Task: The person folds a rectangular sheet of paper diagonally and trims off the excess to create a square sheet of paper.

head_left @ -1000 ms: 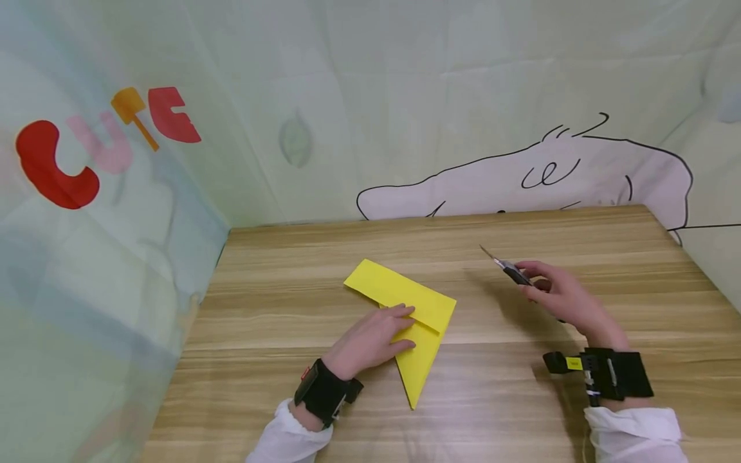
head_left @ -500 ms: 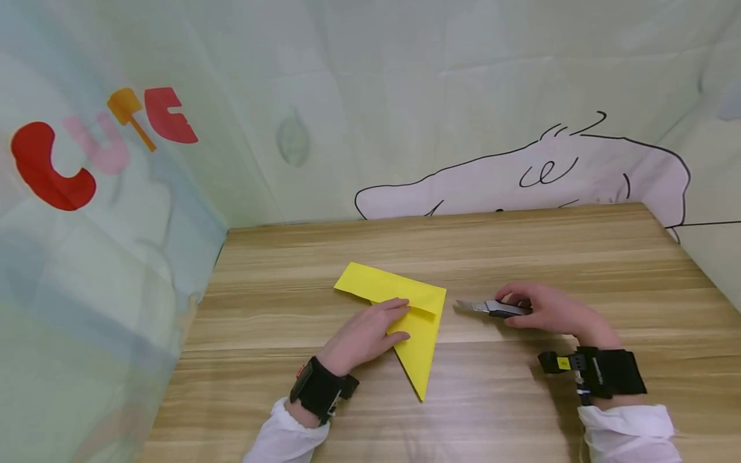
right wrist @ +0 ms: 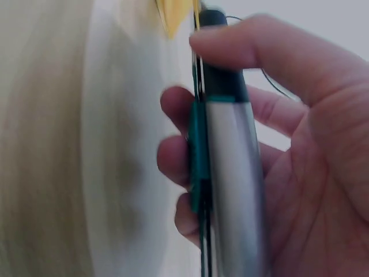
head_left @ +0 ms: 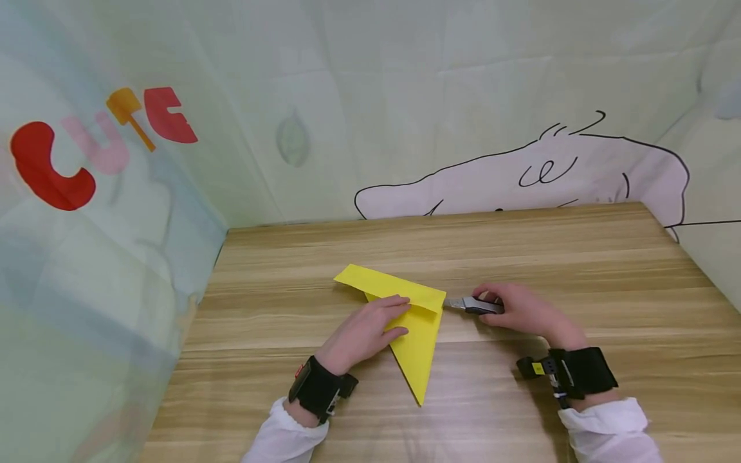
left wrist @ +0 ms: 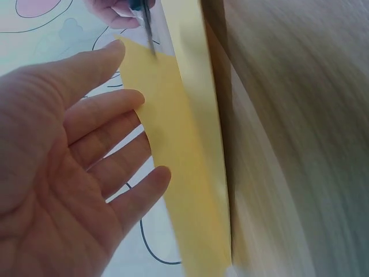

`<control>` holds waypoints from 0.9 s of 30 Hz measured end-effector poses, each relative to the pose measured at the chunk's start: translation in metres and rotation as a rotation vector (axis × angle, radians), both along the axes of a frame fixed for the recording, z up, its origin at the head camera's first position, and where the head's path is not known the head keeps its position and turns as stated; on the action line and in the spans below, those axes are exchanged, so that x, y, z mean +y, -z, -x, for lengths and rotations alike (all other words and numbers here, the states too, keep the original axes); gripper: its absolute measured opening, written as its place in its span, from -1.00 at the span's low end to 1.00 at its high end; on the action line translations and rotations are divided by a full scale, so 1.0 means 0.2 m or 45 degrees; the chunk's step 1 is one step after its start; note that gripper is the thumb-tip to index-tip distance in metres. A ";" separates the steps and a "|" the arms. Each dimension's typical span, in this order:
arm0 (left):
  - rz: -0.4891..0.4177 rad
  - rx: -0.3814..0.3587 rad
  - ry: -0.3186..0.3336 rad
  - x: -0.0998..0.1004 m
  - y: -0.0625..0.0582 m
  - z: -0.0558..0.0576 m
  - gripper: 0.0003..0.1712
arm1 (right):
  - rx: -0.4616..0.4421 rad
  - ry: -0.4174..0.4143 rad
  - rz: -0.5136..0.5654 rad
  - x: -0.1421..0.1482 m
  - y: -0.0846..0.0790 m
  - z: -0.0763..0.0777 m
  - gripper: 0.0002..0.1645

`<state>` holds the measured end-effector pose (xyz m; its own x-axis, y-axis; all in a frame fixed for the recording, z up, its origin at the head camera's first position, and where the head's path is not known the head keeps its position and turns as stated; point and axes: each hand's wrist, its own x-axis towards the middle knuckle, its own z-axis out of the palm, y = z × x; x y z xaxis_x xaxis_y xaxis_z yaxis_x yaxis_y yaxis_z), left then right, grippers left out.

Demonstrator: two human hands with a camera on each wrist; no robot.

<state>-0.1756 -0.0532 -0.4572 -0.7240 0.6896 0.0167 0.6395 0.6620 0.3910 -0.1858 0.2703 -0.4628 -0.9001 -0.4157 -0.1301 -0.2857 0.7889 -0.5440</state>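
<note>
A folded yellow sheet of paper (head_left: 419, 354) lies on the wooden table, its upper band angled across a downward-pointing triangle. My left hand (head_left: 366, 331) rests on the paper with its fingers spread and fairly straight; in the left wrist view the fingertips touch the yellow paper (left wrist: 167, 138). To the right, my right hand (head_left: 523, 314) grips a utility knife (head_left: 482, 306) with its blade out, pointing left. The blade's tip meets the paper's right edge at the fold, partly hidden there. The right wrist view shows thumb and fingers wrapped around the knife's silver body (right wrist: 233, 167).
The wooden table (head_left: 278, 257) extends around both hands. A printed cloth (head_left: 324, 77) with a cartoon outline and coloured letters hangs behind it and along the left side. Both wrists wear black straps (head_left: 585, 373) with small cameras.
My right hand has moved left, swinging the knife from pointing up-left to nearly level, until its blade reaches the paper. The paper has turned slightly and its upper band now looks narrower.
</note>
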 end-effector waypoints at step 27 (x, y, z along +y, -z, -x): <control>0.288 0.116 -0.201 0.06 0.08 -0.07 -0.30 | 0.149 0.003 -0.124 -0.14 0.02 -0.02 -0.57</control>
<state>-0.1619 -0.0406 -0.4728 -0.8252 0.5621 -0.0550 0.5473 0.8199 0.1677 -0.1825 0.2421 -0.4666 -0.9126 -0.4039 -0.0640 -0.3406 0.8372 -0.4279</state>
